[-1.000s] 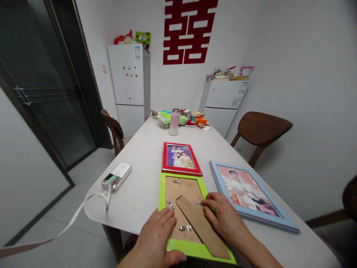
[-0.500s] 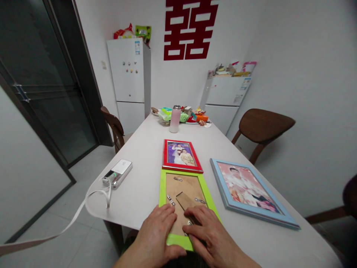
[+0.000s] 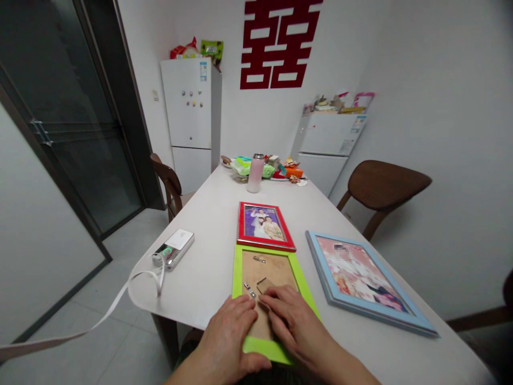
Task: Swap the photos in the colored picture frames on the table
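Green frame [image 3: 238, 272] lies back up on the near end of the pale table [image 3: 212, 230], taken here as the dial's centre. Leftmost, at ten o'clock, sits a silver device [image 3: 176, 247] with a white strap [image 3: 114, 303] trailing off the table. At eight o'clock the left hand [image 3: 230, 331] rests flat across the left border, thumb apart from the fingers, clamped on nothing. At twelve, a red frame [image 3: 290, 247] touches the top border, a pink bottle [image 3: 255, 175] standing beyond it. At four, the right hand [image 3: 294, 326] bends its fingers over the brown stand [image 3: 265, 284]; whether they pinch anything cannot be told. Toward three lies a blue frame [image 3: 320, 267], picture up.
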`<state>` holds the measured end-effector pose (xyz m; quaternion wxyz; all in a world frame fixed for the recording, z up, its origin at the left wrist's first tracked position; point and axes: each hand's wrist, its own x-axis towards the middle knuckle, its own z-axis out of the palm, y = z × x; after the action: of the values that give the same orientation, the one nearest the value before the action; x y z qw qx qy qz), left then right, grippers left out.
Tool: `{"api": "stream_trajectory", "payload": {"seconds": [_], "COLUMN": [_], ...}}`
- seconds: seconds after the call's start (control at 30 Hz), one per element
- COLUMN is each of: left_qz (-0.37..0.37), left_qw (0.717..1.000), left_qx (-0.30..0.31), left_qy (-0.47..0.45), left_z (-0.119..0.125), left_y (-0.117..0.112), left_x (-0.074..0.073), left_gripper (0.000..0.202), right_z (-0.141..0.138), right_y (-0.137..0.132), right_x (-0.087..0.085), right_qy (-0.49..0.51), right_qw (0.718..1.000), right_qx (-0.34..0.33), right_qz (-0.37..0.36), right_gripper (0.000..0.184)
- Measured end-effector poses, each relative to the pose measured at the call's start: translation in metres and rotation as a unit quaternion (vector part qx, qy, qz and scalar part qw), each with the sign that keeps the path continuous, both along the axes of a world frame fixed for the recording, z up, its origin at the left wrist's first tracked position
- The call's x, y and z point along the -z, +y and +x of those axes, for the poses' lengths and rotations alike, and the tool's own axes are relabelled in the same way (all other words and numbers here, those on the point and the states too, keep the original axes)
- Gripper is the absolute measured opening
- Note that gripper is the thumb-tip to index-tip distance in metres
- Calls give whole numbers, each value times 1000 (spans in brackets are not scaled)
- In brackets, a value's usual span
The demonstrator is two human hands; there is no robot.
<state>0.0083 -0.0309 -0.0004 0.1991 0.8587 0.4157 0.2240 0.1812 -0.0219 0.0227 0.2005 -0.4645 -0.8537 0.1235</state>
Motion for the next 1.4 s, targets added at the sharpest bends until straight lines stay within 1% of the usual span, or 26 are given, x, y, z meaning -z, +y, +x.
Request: {"api": "stream_trajectory", "payload": {"seconds": [0.1, 0.2, 0.3, 0.4, 0.53, 0.57, 0.63, 0.73, 0.83, 0.97, 1.07, 1.13, 1.3, 1.37, 1.4], "left_qz": [8, 7, 8, 10, 17, 20, 25, 26, 23, 9, -7, -5, 45, 73, 90], "left_qw": [1000, 1000, 1000, 999, 999, 999, 999, 999, 999, 1000, 1000, 1000, 999, 996, 993], "left_qx": [2, 12, 19, 20, 23, 24, 26, 29, 30, 21, 18, 16, 16, 27, 32], "left_qy": [-8, -10, -20, -28, -20, -18, -15, -14, -18, -17, -4, 4, 23, 51, 73], "left_z": [-1, -3, -4, -4, -4, -4, -4, -4, -4, -3, -2, -2, -4, -3, -2], "left_y": [0, -1, -1, 0, 1, 1, 2, 2, 3, 4, 4, 4, 5, 5, 5], "left_x": [2, 2, 2, 2, 4, 6, 8, 10, 11, 15, 16, 17, 16, 14, 13], "left_gripper": [56, 50, 49, 48, 48, 49, 49, 47, 41, 38, 41, 44, 51, 46, 39], "right_z": [-12, -19, -21, -22, -20, -19, -16, -12, -10, -11, -10, -9, -9, -6, -4], "right_y": [16, 26, 28, 26, 28, 31, 41, 64, 87, 106, 112, 114, 117, 114, 111], "right_x": [4, 7, 8, 7, 2, 1, -1, 0, 7, 16, 20, 20, 18, 16, 15], "right_qy": [-23, -59, -97, -125, -111, -101, -79, -65, -67, -64, -53, -41, 15, 50, 71], "right_qw": [999, 998, 995, 992, 994, 995, 996, 988, 977, 966, 960, 959, 958, 962, 964], "right_qx": [29, 29, 13, 2, -4, 3, 41, 135, 200, 252, 274, 282, 285, 269, 257], "right_qz": [3, 11, 22, 31, 18, 14, 16, 21, 12, 0, -12, -18, -19, -21, -23], "right_gripper": [29, 24, 17, 17, 20, 21, 23, 23, 22, 21, 19, 17, 14, 17, 19]}}
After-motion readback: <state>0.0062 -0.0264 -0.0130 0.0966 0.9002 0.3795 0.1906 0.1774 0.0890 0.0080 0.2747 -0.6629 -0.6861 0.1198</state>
